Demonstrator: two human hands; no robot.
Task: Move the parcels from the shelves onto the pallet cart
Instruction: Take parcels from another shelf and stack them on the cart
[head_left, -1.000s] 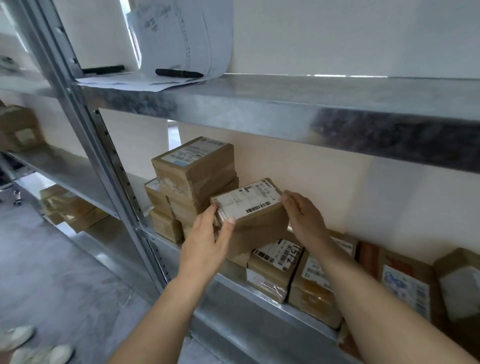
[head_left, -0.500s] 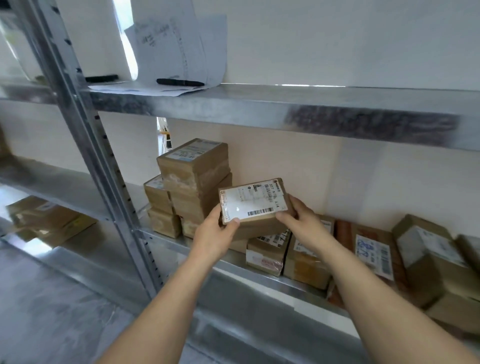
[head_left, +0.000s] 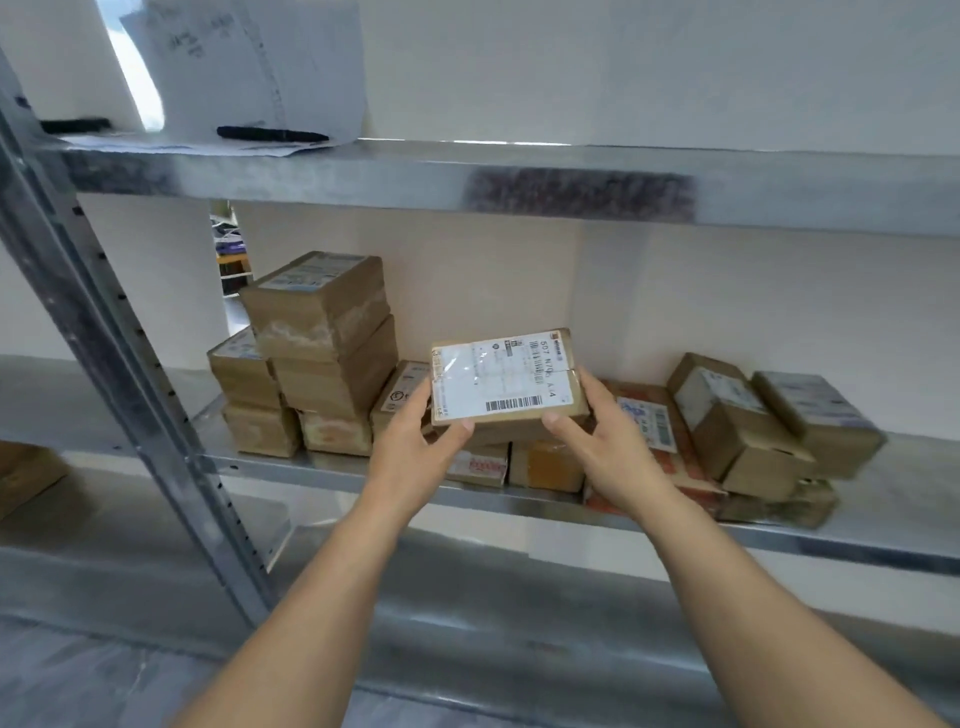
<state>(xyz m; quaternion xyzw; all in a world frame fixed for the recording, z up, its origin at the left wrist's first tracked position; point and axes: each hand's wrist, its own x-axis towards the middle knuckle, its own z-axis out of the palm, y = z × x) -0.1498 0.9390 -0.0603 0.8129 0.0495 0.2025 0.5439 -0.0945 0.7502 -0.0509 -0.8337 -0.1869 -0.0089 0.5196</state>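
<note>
Parcel storeroom: steel shelving (head_left: 519, 179), labelled cardboard parcels (head_left: 317, 306).

Two hands show, the left hand (head_left: 415, 447) and the right hand (head_left: 608, 452), and together they hold one parcel (head_left: 498, 379). Two boards in this bay carry things. On the middle shelf (head_left: 363, 470) the left stack (head_left: 317, 358) counts five brown boxes. Three small boxes (head_left: 545, 465) sit partly hidden under and behind the held one, one flat red parcel (head_left: 680, 470) lies beside them, and three more boxes (head_left: 727, 415) crowd the right end. That makes thirteen parcels here, plus one further box (head_left: 26, 475) in the bay to the left. One upright post (head_left: 130, 374) divides the bays. The upper shelf (head_left: 363, 171) bears two black pens (head_left: 272, 135); the overlapping paper sheets (head_left: 249, 67) cannot be counted.
</note>
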